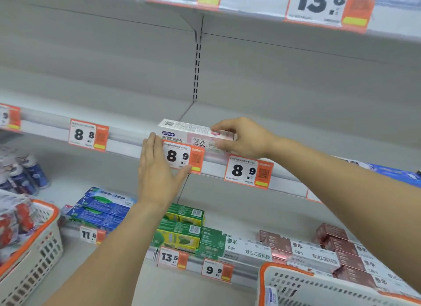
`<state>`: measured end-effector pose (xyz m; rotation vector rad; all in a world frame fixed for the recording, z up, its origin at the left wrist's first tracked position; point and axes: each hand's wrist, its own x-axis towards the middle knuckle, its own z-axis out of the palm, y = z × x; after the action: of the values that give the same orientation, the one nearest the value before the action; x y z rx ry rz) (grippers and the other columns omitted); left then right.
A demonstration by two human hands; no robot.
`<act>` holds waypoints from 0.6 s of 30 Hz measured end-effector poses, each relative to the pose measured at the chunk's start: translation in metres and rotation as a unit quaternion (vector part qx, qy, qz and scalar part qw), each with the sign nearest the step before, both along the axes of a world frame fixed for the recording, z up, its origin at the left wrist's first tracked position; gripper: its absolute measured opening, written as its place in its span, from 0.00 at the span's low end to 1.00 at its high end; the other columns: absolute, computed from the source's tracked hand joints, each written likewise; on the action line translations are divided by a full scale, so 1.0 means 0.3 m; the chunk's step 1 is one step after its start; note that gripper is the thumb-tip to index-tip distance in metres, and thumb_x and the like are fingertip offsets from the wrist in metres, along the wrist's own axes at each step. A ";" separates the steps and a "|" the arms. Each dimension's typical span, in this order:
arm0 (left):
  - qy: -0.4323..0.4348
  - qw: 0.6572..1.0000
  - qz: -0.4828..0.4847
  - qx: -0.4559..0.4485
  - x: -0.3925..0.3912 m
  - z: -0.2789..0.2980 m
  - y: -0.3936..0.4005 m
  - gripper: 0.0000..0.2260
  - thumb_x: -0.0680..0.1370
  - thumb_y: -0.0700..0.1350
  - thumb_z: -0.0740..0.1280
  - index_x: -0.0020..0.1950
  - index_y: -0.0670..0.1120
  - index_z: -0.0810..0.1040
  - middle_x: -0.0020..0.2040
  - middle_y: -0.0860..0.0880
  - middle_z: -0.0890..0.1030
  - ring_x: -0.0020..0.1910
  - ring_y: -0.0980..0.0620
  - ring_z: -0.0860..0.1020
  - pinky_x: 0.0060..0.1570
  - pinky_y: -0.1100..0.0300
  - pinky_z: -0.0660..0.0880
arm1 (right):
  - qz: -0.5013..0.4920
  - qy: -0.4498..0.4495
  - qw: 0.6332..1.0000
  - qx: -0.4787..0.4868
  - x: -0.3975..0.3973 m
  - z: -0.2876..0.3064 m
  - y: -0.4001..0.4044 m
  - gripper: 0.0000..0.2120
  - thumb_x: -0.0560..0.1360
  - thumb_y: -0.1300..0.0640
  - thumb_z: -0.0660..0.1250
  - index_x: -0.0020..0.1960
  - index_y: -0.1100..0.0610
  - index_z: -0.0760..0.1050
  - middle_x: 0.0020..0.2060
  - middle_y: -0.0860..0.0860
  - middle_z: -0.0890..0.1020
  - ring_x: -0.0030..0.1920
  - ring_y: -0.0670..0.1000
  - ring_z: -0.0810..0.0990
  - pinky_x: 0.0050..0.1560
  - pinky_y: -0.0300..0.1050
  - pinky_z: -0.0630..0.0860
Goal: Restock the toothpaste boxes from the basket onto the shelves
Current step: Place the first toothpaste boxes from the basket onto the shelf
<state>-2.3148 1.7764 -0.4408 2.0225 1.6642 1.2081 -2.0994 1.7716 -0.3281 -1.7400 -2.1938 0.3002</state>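
Note:
A white and pink toothpaste box (185, 130) lies lengthwise at the front edge of the middle shelf (262, 123), above an 8.9 price tag (182, 157). My right hand (241, 137) grips the box's right end, fingers curled over its top. My left hand (157, 169) is flat with straight fingers, its fingertips against the box's left end. A white basket with an orange rim (296, 283) sits at the bottom right, its contents mostly out of view.
A second orange-rimmed basket (34, 244) with red and white packs stands at the left. The lower shelf carries blue boxes (100, 207), green boxes (182, 230), white boxes (248, 248) and dark red boxes (337, 242). Spray cans (27, 173) stand at far left.

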 end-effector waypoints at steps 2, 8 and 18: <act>-0.004 1.000 0.002 0.006 -0.009 -0.002 0.004 0.44 0.73 0.53 0.76 0.80 0.41 0.55 0.81 0.46 0.54 0.80 0.47 0.51 0.78 0.49 0.55 | 0.001 -0.013 1.000 0.004 -0.009 -0.004 0.006 0.22 0.76 0.54 0.73 0.68 0.53 0.76 0.66 0.47 0.79 0.64 0.49 0.76 0.67 0.41 0.69; 0.008 1.000 0.005 -0.006 -0.019 -0.002 0.000 0.40 0.73 0.54 0.75 0.78 0.43 0.60 0.81 0.47 0.49 0.79 0.46 0.52 0.76 0.46 0.60 | -0.008 0.014 1.000 -0.010 0.005 0.002 -0.013 0.22 0.75 0.55 0.74 0.68 0.50 0.77 0.59 0.45 0.81 0.55 0.46 0.78 0.57 0.37 0.70; 0.012 0.999 -0.003 -0.043 -0.007 0.018 -0.025 0.37 0.76 0.53 0.72 0.79 0.43 0.59 0.82 0.46 0.47 0.80 0.46 0.49 0.76 0.44 0.59 | -0.013 -0.036 0.999 0.024 0.002 0.001 -0.091 0.26 0.79 0.50 0.68 0.76 0.50 0.67 0.72 0.49 0.71 0.68 0.50 0.71 0.64 0.34 0.62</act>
<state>-2.3169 1.7690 -0.4354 1.9957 1.6900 1.0942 -2.0988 1.7444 -0.3278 -1.7776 -2.2073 0.1815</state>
